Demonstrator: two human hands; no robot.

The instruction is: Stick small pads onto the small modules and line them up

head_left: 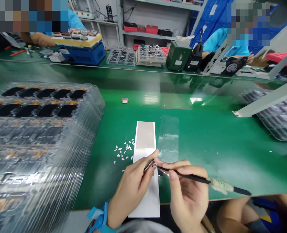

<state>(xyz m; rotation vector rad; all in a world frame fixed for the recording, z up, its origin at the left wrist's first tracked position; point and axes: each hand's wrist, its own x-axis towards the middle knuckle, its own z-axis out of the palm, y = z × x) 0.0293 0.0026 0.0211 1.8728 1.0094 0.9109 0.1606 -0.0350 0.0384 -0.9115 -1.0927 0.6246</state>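
Left grip (131,181): pinched a small dark part (148,165) between thumb and fingers. Right grip (190,186): was closed round a slim black tool (196,177), tip at the part's right edge; contact could not be told. Part: lay within the left grip, just left of the right fingers, above a white strip (147,200). Flanking the strip: clear film (169,136), right; scattered white bits (126,147), left. Farther left: stacked clear trays (85,142) stood on the green table (206,136).
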